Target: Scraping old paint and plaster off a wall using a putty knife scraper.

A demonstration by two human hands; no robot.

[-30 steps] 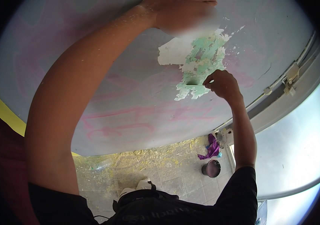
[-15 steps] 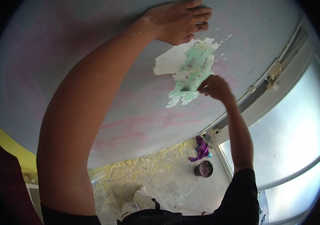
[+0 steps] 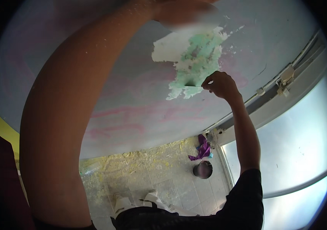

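Observation:
My right hand is closed around a thin flat scraper, its blade held against the wall. The blade lies near the lower end of a ragged pale green patch in the grey, pink-streaked wall. Beside the green, to the upper left, is a smooth off-white area with a torn-looking edge. My left hand is up at the top edge of the view, by the wall above the patch. It is blurred and partly cut off, so its fingers cannot be made out.
Yellowish flakes and scraps litter the tiled floor along the wall's foot. A dark bucket and a purple cloth sit at the corner. Pipes run down beside a bright frosted pane on the right.
The wall and floor sit slightly higher in view. My left hand, seen earlier with fingers extended against the wall, is now blurred at the top edge. The scraper remains low on the patch.

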